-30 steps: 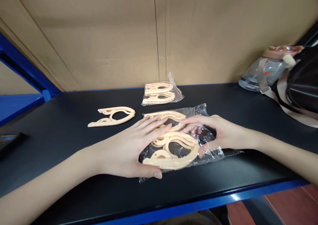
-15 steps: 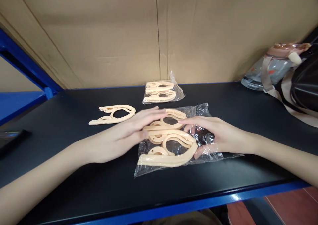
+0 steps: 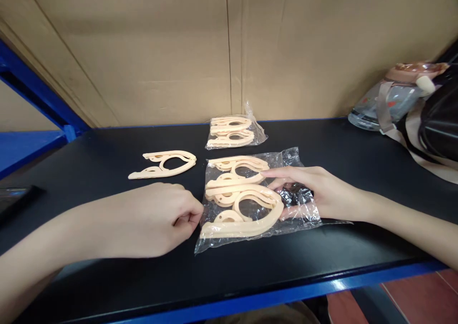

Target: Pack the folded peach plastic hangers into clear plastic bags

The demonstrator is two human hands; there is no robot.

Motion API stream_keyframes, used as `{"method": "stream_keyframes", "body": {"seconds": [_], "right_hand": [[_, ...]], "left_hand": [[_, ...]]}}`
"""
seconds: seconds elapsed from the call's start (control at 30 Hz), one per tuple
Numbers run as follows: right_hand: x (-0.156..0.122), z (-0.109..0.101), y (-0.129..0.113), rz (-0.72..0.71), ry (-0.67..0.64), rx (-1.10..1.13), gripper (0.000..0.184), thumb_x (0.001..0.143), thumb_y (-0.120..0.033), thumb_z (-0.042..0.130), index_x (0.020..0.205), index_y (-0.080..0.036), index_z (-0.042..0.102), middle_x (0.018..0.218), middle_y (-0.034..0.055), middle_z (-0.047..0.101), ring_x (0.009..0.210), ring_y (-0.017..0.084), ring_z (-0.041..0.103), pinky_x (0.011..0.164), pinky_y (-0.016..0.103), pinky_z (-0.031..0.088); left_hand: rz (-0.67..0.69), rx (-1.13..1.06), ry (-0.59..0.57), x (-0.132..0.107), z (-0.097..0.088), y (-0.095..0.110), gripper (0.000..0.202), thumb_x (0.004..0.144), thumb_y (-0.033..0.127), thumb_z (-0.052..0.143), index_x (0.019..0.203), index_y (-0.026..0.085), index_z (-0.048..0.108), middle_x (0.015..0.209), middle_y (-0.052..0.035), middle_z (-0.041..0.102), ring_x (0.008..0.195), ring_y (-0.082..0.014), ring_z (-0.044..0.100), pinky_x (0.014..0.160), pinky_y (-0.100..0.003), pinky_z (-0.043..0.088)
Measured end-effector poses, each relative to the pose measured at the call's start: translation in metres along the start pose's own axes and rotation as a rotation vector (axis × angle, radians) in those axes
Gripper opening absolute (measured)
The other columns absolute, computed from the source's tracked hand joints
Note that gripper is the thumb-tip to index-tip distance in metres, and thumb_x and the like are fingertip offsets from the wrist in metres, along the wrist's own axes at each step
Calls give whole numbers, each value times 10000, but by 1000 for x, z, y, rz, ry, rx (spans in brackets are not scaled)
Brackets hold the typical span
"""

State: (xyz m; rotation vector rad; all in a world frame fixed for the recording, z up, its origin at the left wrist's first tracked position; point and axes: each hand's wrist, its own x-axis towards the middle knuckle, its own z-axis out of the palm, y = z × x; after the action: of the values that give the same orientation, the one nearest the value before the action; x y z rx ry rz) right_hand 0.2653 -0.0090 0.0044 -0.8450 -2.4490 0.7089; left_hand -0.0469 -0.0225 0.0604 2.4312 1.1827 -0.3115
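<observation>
A clear plastic bag (image 3: 300, 207) holding several cream plastic folding hangers (image 3: 243, 197) lies in the middle of the black shelf (image 3: 107, 276). My right hand (image 3: 318, 190) rests on the bag's right side, fingers stretched flat, with the forefinger on a hanger. My left hand (image 3: 157, 219) is just left of the bag with its fingers curled in, thumb and fingertips pinched at the bag's left edge. Whether they grip the film is unclear. One loose hanger (image 3: 162, 164) lies further left.
A second sealed bag of hangers (image 3: 232, 132) sits at the back against the cardboard wall (image 3: 229, 47). A water bottle (image 3: 390, 97) and a black bag (image 3: 438, 123) occupy the right end. A dark phone (image 3: 14, 197) lies at the far left by the blue frame.
My left hand has come off the top of the hangers, drawn back to the left and curled shut at the bag's edge. The right hand has stayed on the bag.
</observation>
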Motion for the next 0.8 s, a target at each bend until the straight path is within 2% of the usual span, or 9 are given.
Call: {"method": "stream_keyframes", "body": {"seconds": [0.1, 0.3, 0.53, 0.6, 0.7, 0.73, 0.8], "right_hand": [[-1, -1, 0, -6, -11, -19, 728, 756, -456, 756, 1411, -306, 473, 1143, 19, 721, 1087, 216, 665, 973, 361, 505], [-2, 1, 4, -58, 0, -23, 663, 801, -416, 727, 1412, -357, 476, 1339, 6, 624, 1138, 212, 646, 981, 346, 514], [-2, 1, 2, -61, 2, -30, 691, 791, -397, 742, 1421, -369, 458, 1334, -5, 628, 1164, 204, 630, 1001, 330, 494], [-2, -2, 0, -43, -25, -22, 710, 796, -387, 739, 1436, -375, 433, 1305, -13, 647, 1158, 196, 632, 1010, 329, 483], [-2, -9, -3, 25, -80, -27, 774, 796, -390, 736, 1474, -377, 361, 1248, -18, 676, 1138, 190, 637, 1008, 338, 480], [-2, -12, -4, 52, -97, -37, 788, 798, -392, 734, 1482, -382, 340, 1228, -20, 683, 1127, 190, 640, 999, 341, 485], [-3, -18, -4, 96, -120, -69, 774, 818, -389, 712, 1486, -394, 322, 1184, -25, 698, 1090, 187, 653, 962, 340, 502]], "left_hand": [[24, -15, -44, -3, -2, 5, 147, 744, 195, 536, 605, 224, 498, 537, 39, 537, 452, -107, 451, 390, -224, 281], [50, -75, -23, 3, -6, 5, 168, 795, 206, 548, 630, 230, 569, 557, 46, 529, 463, -93, 444, 399, -187, 294], [28, -60, -21, 3, -5, 2, 195, 788, 243, 552, 597, 218, 517, 534, 45, 510, 451, -88, 417, 393, -193, 272], [18, 25, 24, 0, -7, 1, 235, 767, 246, 555, 566, 203, 442, 512, 44, 474, 436, -81, 379, 388, -194, 254], [-55, 201, 174, -6, -19, -8, 323, 815, 327, 522, 556, 198, 377, 473, 53, 416, 416, -72, 352, 395, -192, 236], [-106, 254, 228, -8, -24, -14, 328, 844, 377, 504, 580, 203, 414, 475, 59, 428, 414, -72, 373, 402, -191, 243], [-194, 318, 327, -9, -34, -29, 268, 839, 472, 530, 749, 221, 555, 554, 75, 542, 437, -80, 459, 430, -188, 290]]}}
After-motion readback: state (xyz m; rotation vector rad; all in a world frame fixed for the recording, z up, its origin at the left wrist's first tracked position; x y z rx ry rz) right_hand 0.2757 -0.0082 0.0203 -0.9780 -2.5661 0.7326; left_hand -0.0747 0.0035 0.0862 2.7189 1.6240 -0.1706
